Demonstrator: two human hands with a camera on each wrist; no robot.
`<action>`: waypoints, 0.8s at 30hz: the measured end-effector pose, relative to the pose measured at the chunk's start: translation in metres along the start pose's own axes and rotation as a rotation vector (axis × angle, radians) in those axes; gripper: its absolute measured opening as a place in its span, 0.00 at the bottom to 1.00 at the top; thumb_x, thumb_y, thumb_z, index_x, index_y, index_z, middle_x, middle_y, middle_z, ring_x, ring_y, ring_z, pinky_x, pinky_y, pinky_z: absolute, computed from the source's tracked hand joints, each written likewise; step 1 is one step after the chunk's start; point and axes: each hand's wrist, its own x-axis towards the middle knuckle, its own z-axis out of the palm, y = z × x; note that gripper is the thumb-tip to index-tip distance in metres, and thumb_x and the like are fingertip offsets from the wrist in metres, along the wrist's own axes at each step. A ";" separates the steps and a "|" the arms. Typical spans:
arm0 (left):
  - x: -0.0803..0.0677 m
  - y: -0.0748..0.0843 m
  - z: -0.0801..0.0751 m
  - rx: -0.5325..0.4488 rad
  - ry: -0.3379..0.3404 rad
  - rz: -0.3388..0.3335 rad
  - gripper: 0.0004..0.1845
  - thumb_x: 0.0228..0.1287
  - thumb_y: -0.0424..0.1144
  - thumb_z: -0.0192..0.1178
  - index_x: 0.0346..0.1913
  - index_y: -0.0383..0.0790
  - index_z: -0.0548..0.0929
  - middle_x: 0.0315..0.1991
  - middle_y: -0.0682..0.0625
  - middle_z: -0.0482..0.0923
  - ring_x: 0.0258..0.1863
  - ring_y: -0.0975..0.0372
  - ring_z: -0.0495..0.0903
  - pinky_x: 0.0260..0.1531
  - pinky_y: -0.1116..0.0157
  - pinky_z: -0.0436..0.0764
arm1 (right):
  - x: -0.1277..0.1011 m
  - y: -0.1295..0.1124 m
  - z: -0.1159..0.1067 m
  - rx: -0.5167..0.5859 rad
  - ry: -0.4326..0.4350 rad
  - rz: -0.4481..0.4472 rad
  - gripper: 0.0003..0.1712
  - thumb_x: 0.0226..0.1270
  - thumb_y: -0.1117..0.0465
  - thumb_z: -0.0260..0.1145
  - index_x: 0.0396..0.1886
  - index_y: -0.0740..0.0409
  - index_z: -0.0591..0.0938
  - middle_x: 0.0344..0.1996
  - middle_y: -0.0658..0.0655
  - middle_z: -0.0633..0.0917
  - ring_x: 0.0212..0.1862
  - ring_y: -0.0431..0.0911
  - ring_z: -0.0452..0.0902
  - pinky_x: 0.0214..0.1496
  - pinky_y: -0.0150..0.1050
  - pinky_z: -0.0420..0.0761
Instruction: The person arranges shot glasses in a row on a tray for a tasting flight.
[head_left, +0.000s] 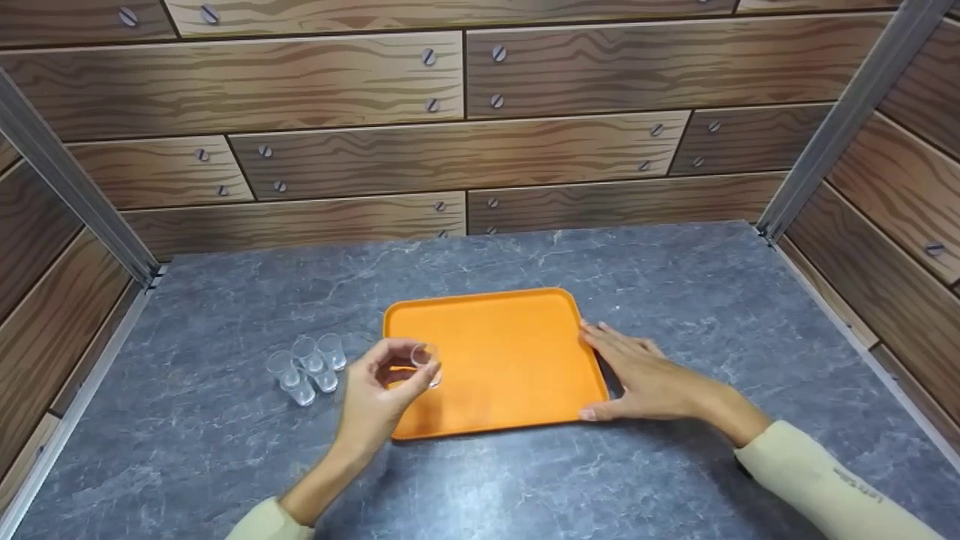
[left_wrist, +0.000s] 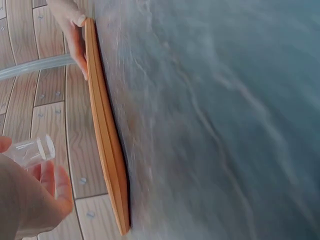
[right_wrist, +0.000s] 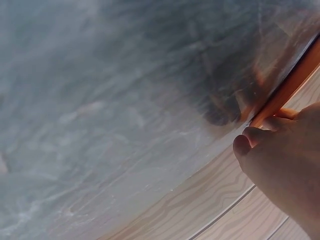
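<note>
My left hand (head_left: 399, 375) pinches a small clear shot glass (head_left: 425, 361) by its sides and holds it just above the left edge of an orange tray (head_left: 502, 345). In the left wrist view the glass (left_wrist: 33, 150) lies tilted between the fingers (left_wrist: 52, 187), beside the tray's rim (left_wrist: 106, 145). My right hand (head_left: 634, 371) lies flat on the table, its straight fingers against the tray's right rim and its thumb at the near right corner. The right wrist view shows that hand (right_wrist: 285, 160) touching the tray's edge (right_wrist: 292, 82).
Several more clear shot glasses (head_left: 307, 366) stand in a cluster on the grey stone-patterned table (head_left: 675, 285), left of the tray. Wood-patterned walls with metal corner posts (head_left: 840, 127) close in the back and both sides.
</note>
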 end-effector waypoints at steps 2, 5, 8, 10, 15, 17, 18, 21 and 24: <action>0.002 -0.002 0.007 0.006 0.009 0.011 0.15 0.56 0.29 0.76 0.46 0.32 0.86 0.39 0.41 0.86 0.39 0.56 0.85 0.44 0.61 0.87 | 0.000 0.000 0.000 -0.004 0.001 -0.001 0.69 0.54 0.20 0.65 0.84 0.51 0.51 0.84 0.50 0.47 0.83 0.54 0.42 0.76 0.71 0.49; 0.005 -0.005 0.017 0.016 0.017 0.019 0.15 0.56 0.31 0.77 0.45 0.33 0.86 0.38 0.43 0.86 0.38 0.57 0.85 0.45 0.61 0.86 | 0.000 -0.001 0.000 -0.010 -0.002 0.001 0.69 0.54 0.20 0.65 0.84 0.52 0.51 0.84 0.50 0.47 0.83 0.54 0.42 0.77 0.70 0.49; 0.009 -0.007 0.027 0.013 0.008 0.023 0.15 0.56 0.32 0.77 0.45 0.34 0.86 0.38 0.43 0.86 0.38 0.57 0.85 0.45 0.60 0.87 | 0.001 -0.001 -0.001 -0.015 -0.004 0.003 0.69 0.54 0.19 0.65 0.84 0.52 0.51 0.84 0.51 0.47 0.83 0.54 0.42 0.77 0.70 0.49; 0.013 -0.007 0.034 0.004 -0.003 0.025 0.16 0.56 0.32 0.77 0.46 0.33 0.86 0.39 0.43 0.85 0.38 0.56 0.85 0.43 0.60 0.87 | 0.002 -0.001 -0.002 -0.014 -0.001 0.002 0.69 0.53 0.19 0.65 0.84 0.52 0.52 0.84 0.50 0.47 0.83 0.54 0.42 0.77 0.70 0.49; 0.021 -0.008 0.052 -0.038 -0.049 0.008 0.18 0.57 0.31 0.76 0.48 0.27 0.84 0.41 0.36 0.84 0.39 0.55 0.86 0.41 0.59 0.88 | 0.004 -0.001 -0.005 -0.017 -0.001 -0.001 0.69 0.53 0.19 0.66 0.83 0.52 0.54 0.84 0.50 0.48 0.83 0.54 0.42 0.77 0.69 0.50; 0.024 -0.008 0.060 -0.053 -0.066 -0.010 0.18 0.57 0.32 0.76 0.48 0.27 0.84 0.41 0.35 0.84 0.39 0.55 0.86 0.41 0.59 0.89 | 0.004 -0.001 -0.005 -0.017 0.001 0.003 0.68 0.53 0.20 0.67 0.83 0.53 0.54 0.83 0.51 0.49 0.83 0.54 0.43 0.77 0.68 0.50; 0.026 -0.008 0.064 -0.048 -0.070 -0.021 0.17 0.57 0.32 0.76 0.48 0.29 0.85 0.41 0.36 0.84 0.40 0.55 0.85 0.42 0.60 0.88 | 0.003 -0.001 -0.006 -0.017 0.005 0.004 0.68 0.53 0.20 0.67 0.83 0.53 0.55 0.83 0.51 0.49 0.83 0.54 0.43 0.77 0.67 0.50; 0.030 -0.009 0.075 -0.037 -0.080 -0.058 0.17 0.56 0.33 0.77 0.46 0.31 0.85 0.41 0.37 0.85 0.39 0.55 0.85 0.42 0.61 0.88 | 0.003 0.000 -0.005 -0.012 0.015 0.000 0.67 0.53 0.21 0.68 0.82 0.53 0.56 0.83 0.52 0.50 0.83 0.55 0.44 0.77 0.67 0.50; 0.033 -0.012 0.085 -0.016 -0.090 -0.101 0.15 0.55 0.33 0.77 0.45 0.33 0.86 0.40 0.38 0.85 0.39 0.56 0.85 0.42 0.64 0.87 | 0.002 0.000 -0.002 -0.001 0.009 -0.004 0.67 0.54 0.21 0.68 0.82 0.54 0.56 0.83 0.52 0.50 0.83 0.55 0.44 0.76 0.68 0.51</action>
